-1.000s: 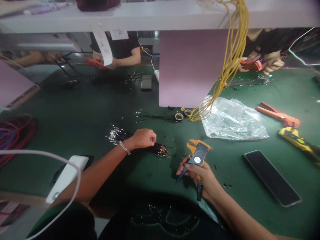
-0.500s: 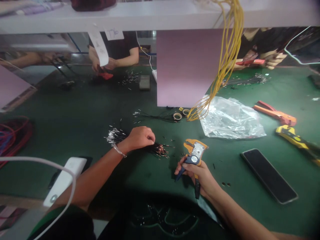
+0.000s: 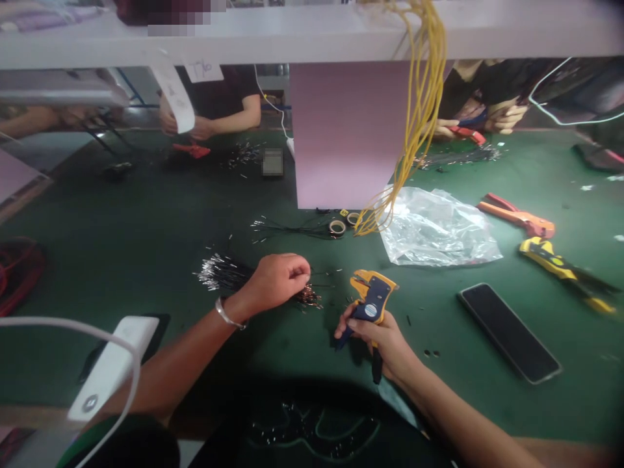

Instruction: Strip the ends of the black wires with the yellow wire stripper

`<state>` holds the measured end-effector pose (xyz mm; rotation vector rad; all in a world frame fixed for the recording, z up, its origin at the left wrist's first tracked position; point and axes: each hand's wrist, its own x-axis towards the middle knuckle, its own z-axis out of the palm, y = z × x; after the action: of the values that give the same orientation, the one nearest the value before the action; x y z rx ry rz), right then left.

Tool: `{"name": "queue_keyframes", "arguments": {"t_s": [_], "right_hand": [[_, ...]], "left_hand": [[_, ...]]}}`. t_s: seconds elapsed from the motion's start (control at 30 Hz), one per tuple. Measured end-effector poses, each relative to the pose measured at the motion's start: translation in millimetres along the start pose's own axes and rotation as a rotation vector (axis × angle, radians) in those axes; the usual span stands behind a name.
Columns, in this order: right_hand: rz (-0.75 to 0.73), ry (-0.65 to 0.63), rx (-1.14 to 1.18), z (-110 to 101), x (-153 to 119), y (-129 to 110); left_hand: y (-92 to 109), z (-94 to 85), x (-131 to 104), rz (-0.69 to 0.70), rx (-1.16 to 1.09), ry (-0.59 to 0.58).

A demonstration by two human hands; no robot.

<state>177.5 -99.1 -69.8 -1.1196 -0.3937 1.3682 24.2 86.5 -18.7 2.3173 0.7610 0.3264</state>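
My left hand [image 3: 280,279] is closed in a pinch over a bundle of thin black wires [image 3: 234,276]. A single black wire [image 3: 325,272] sticks out to the right from its fingertips. Silvery tips show at the bundle's left end, and bare copper ends at its right. My right hand [image 3: 383,331] is wrapped round the handles of a yellow and dark-blue wire stripper [image 3: 373,299]. The stripper's jaws point up and left, apart from the wire's end.
A phone [image 3: 509,333], yellow-handled pliers [image 3: 550,260], an orange tool [image 3: 521,218] and a plastic bag [image 3: 436,227] lie to the right. Yellow wires [image 3: 419,117] hang from the shelf [image 3: 316,42]. Tape rolls [image 3: 337,227] lie ahead. Co-workers' hands hold tools across the table.
My left hand has lifted slightly, and a wire now shows at its fingertips. The stripper has turned a little in my right hand. The whole view has shifted somewhat.
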Motion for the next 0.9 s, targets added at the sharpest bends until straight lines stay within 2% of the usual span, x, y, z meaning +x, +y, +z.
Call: {"name": "queue_keyframes", "arguments": {"t_s": [0.2, 0.33, 0.43, 0.57, 0.67, 0.9], "right_hand": [[-0.086, 0.033, -0.069, 3, -1, -5], [-0.115, 0.028, -0.136, 2, -3, -6], [-0.113, 0.005, -0.138, 0, -5, -7], [-0.099, -0.017, -0.121, -1, -5, -11], [-0.124, -0.014, -0.119, -1, -4, -11], [-0.133, 0.011, -0.137, -1, -2, -10]], "left_hand": [[36, 22.7, -14, -0.158, -0.222, 0.071], [49, 28.6, -16, -0.260, -0.310, 0.063], [52, 25.7, -17, -0.247, -0.319, 0.051], [49, 17.5, -24, -0.170, -0.192, 0.105], [46, 18.0, -28, -0.172, -0.101, 0.132], [49, 37.9, -29, -0.220, -0.249, -0.026]]}}
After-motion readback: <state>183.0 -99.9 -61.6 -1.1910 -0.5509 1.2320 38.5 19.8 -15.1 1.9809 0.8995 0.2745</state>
